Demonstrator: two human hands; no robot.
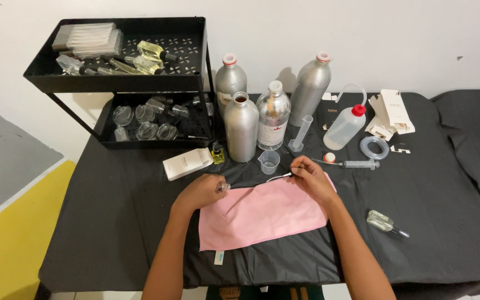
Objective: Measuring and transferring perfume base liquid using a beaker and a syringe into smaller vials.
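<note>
My left hand [201,191] is closed around a small clear glass bottle [224,188] whose neck sticks out to the right, just above the pink cloth [262,218]. My right hand [312,176] pinches a thin white spray tube [278,178] that points left toward the bottle's neck. Both hands hover over the upper edge of the pink cloth on the black table [112,222].
Behind my hands stand a small plastic beaker [269,161], three aluminium bottles [240,128], a clear bottle [273,116], a measuring cylinder [301,133], a wash bottle [345,126], a syringe [359,164] and a white box [187,164]. A black two-tier rack [123,83] holds glass bottles. A filled spray bottle [384,221] lies at the right.
</note>
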